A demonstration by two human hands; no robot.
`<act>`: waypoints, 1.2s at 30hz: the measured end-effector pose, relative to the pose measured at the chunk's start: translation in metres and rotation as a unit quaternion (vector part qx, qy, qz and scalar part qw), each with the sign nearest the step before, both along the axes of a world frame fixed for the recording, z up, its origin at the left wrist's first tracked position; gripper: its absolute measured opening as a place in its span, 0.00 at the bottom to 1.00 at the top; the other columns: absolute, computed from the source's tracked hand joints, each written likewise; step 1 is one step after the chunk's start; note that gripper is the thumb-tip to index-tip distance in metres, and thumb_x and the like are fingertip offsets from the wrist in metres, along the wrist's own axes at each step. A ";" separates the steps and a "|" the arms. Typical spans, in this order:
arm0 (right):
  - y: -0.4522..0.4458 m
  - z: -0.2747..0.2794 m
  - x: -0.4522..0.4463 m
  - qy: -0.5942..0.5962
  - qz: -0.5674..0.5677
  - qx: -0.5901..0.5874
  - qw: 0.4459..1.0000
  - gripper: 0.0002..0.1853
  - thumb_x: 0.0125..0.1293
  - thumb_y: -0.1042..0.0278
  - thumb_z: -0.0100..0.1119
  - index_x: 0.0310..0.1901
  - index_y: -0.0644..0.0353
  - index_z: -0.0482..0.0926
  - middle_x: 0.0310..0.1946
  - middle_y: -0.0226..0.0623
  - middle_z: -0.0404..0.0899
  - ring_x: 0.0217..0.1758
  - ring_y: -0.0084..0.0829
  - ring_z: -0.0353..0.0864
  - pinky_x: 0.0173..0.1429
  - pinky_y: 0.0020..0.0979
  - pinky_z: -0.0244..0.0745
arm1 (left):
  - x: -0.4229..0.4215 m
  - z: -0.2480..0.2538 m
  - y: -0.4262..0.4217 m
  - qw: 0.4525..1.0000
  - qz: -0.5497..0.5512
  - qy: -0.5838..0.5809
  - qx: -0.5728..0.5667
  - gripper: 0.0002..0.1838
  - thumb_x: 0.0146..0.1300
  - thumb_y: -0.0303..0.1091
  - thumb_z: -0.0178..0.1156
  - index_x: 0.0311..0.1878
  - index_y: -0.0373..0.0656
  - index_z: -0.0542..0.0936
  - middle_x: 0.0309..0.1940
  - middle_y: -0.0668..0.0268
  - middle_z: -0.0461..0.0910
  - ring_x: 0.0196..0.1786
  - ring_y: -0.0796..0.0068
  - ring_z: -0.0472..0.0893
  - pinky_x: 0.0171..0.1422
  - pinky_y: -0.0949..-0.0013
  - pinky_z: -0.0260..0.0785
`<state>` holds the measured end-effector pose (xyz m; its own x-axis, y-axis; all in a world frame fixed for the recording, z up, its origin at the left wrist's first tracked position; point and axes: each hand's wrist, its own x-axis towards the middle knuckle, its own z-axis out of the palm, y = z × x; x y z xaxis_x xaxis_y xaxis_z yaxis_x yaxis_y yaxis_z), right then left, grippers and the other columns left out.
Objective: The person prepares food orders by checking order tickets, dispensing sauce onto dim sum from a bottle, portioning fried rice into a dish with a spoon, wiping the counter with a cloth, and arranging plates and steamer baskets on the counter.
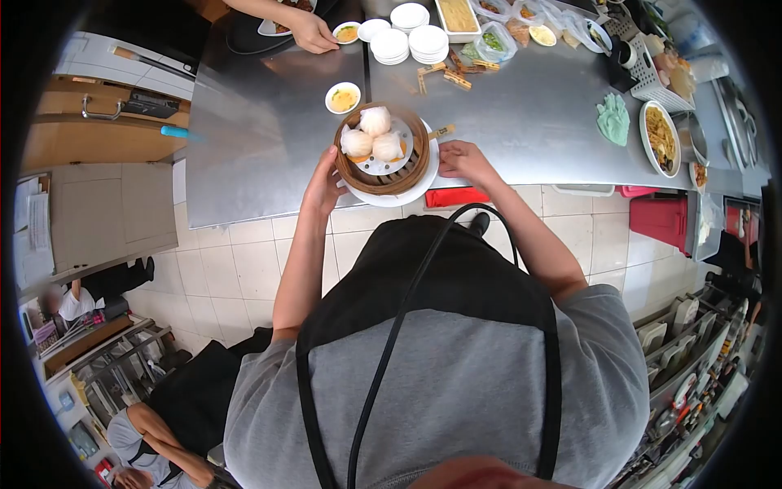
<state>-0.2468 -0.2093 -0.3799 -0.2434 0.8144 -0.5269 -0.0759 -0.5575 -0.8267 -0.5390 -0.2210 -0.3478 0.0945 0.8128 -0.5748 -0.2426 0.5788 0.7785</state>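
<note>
A round bamboo steamer (418, 169) stands on a white plate (430, 178) at the front edge of the steel table. Three pale, pleated dumplings (375, 134) sit inside on a perforated white liner (397, 164). My left hand (323, 186) grips the steamer's left side, thumb along its wall, fingers low by the plate. On the other side, my right hand (467, 161) has its fingers curled at the plate's right rim; their tips are partly hidden. A wooden clothespin (442, 131) sticks out right of the steamer. Behind stands a small dish of yellow sauce (343, 99).
Another person's hand (314, 34) touches a second sauce dish (346, 33) at the back. Stacked white saucers (428, 41), more clothespins (457, 79) and a green cloth (612, 119) lie on the steel table (261, 155). A noodle bowl (660, 139) stands at the right.
</note>
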 end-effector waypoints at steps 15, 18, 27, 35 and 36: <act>0.032 -0.001 -0.185 0.087 0.193 0.027 0.977 0.20 0.54 0.81 0.44 0.51 0.65 0.69 0.38 0.38 0.76 0.42 0.30 0.76 0.49 0.29 0.72 | -0.143 0.003 -0.073 0.979 0.205 -0.016 -0.005 0.34 0.56 0.63 0.42 0.61 0.53 0.59 0.59 0.65 0.61 0.57 0.64 0.65 0.52 0.51 0.59; 0.058 -0.017 -0.197 -0.062 0.182 0.308 0.932 0.15 0.53 0.78 0.47 0.44 0.62 0.75 0.36 0.41 0.77 0.37 0.36 0.77 0.42 0.31 0.72 | -0.162 -0.007 -0.070 0.952 0.306 0.004 -0.009 0.45 0.45 0.65 0.53 0.64 0.54 0.54 0.65 0.60 0.45 0.66 0.56 0.48 0.61 0.38 0.42; 0.147 0.024 -0.039 -0.655 0.167 0.534 0.508 0.05 0.47 0.75 0.52 0.28 0.59 0.76 0.31 0.34 0.73 0.37 0.31 0.76 0.37 0.30 0.75 | -0.158 -0.008 -0.018 0.886 0.458 -0.064 0.036 0.47 0.43 0.60 0.59 0.63 0.53 0.49 0.60 0.53 0.44 0.65 0.54 0.46 0.60 0.38 0.48; 0.162 0.065 -0.073 -0.537 0.153 0.571 0.603 0.03 0.48 0.77 0.49 0.25 0.61 0.74 0.28 0.38 0.72 0.33 0.37 0.77 0.33 0.33 0.74 | -0.165 -0.018 0.001 0.898 0.432 -0.036 0.079 0.50 0.50 0.64 0.52 0.63 0.39 0.43 0.63 0.49 0.43 0.67 0.55 0.47 0.64 0.48 0.49; 0.172 0.061 -0.078 -0.569 0.200 0.534 0.592 0.04 0.47 0.77 0.50 0.25 0.61 0.75 0.27 0.41 0.74 0.29 0.40 0.77 0.31 0.36 0.74 | -0.163 -0.025 -0.002 0.880 0.463 -0.031 0.097 0.45 0.55 0.61 0.49 0.63 0.36 0.44 0.61 0.49 0.51 0.63 0.58 0.56 0.63 0.52 0.53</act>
